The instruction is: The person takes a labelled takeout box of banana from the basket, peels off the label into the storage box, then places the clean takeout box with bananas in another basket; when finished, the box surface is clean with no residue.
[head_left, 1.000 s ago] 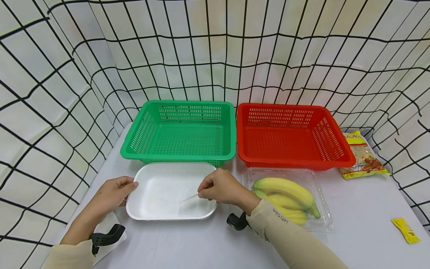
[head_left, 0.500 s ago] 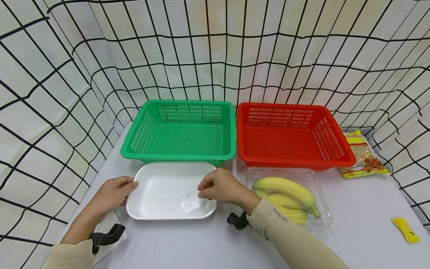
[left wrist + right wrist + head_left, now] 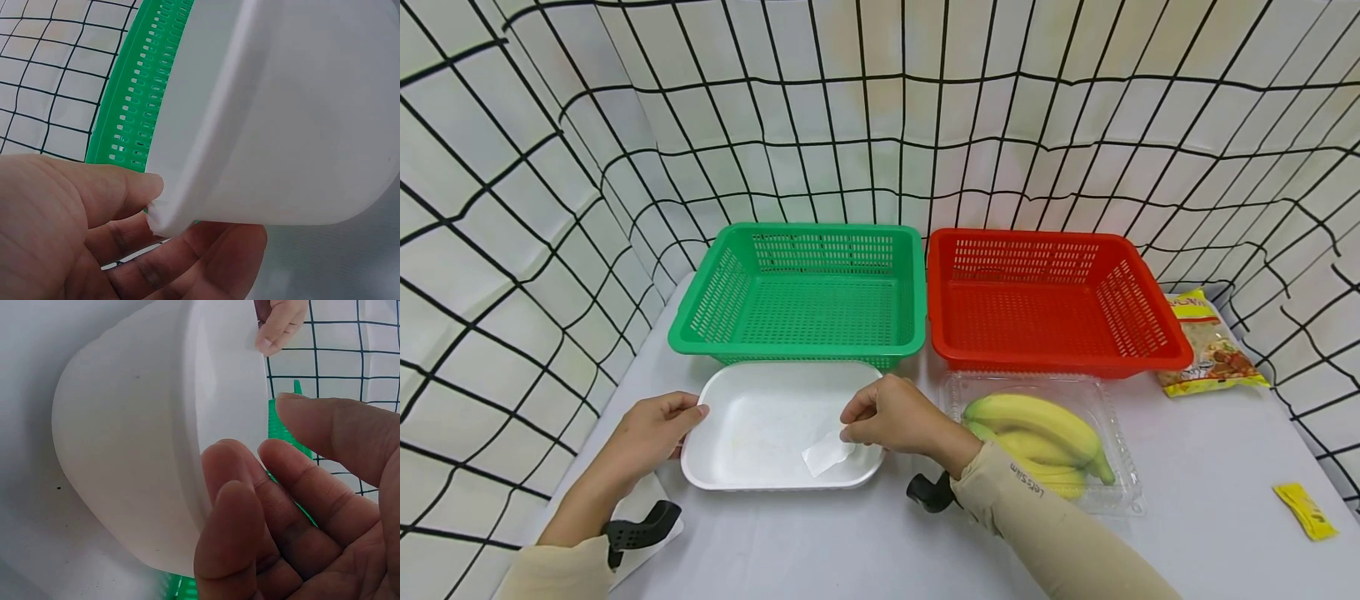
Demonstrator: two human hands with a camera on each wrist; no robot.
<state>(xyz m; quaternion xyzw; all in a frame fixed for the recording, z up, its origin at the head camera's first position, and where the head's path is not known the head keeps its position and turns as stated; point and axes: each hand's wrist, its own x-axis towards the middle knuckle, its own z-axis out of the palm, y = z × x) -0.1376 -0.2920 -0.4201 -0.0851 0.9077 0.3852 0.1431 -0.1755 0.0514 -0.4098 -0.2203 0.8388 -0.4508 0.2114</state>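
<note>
A white foam tray [image 3: 752, 421] lies in front of the green basket in the head view. My left hand [image 3: 653, 429] grips its left rim, thumb on top and fingers curled underneath, as the left wrist view also shows. At the tray's right side, my right hand [image 3: 904, 421] pinches a small whitish piece of film or paper [image 3: 823, 456] between thumb and forefinger over the tray floor. In the right wrist view, the other fingers [image 3: 230, 531] curl close to the tray's rim, and the small piece does not show.
Behind stand a green basket [image 3: 820, 312] and a red basket [image 3: 1022, 325]. A clear plastic box [image 3: 1123, 492] with bananas [image 3: 1030, 425] sits right of my right hand. Farther right are a yellow snack bag [image 3: 1213, 350] and a small yellow packet [image 3: 1305, 511]. Black netting surrounds the table.
The small whitish piece was a thin edge-on line a second ago; it then turned to show its flat face. Both hands and the tray stay in place.
</note>
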